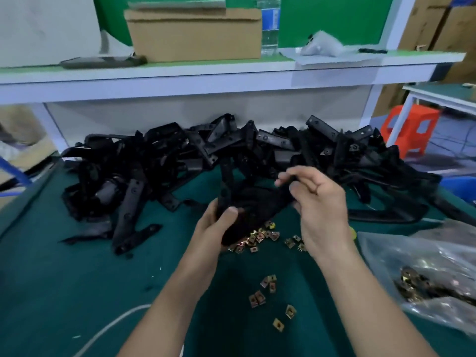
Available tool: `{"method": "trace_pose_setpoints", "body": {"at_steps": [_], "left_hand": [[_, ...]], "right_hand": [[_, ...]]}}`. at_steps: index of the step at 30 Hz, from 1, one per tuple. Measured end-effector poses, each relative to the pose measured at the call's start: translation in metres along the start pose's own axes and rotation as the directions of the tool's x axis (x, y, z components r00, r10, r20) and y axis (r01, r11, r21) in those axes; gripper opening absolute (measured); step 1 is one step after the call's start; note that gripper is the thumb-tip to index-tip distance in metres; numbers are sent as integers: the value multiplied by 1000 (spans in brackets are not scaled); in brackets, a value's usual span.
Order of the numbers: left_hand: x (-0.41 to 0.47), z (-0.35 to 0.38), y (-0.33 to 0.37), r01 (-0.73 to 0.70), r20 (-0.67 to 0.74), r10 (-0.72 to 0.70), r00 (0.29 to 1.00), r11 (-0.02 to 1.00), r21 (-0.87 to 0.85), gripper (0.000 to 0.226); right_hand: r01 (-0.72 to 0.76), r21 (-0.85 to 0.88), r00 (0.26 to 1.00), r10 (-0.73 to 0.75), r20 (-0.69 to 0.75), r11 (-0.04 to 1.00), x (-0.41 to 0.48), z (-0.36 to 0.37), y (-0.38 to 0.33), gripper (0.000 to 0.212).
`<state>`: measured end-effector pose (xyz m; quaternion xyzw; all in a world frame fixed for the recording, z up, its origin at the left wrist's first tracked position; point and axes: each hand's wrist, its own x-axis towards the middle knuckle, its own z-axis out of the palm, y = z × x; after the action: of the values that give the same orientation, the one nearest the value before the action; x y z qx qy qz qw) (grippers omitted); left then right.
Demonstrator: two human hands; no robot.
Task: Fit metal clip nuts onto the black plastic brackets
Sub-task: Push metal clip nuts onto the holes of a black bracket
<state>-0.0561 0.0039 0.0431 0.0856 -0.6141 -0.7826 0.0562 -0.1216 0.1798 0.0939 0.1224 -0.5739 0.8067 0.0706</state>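
From the head view, the left hand [213,225] curled its fingers and thumb round the near end of a black bracket [253,204], while the right hand [322,210] pinched the far end between thumb and bent fingers. The bracket hung above the green mat [77,279], dark and blurred; any nut on it could not be made out. Brassy clip nuts [257,237] lay scattered just beneath and nearer. A bracket pile [180,155] stretched across the far side, and a bag [425,274] of nuts sat right.
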Motion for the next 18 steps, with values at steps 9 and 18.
{"method": "trace_pose_setpoints", "body": {"at_steps": [9,18], "left_hand": [[-2,-27,-4,-363,20,423,906,752,550,65],[-14,-14,-15,-305,-61,491,869,627,717,90]], "right_hand": [[163,-837,879,309,364,523,-16,-34,25,35],[213,-955,971,65,230,207,-35,-13,50,23]]}}
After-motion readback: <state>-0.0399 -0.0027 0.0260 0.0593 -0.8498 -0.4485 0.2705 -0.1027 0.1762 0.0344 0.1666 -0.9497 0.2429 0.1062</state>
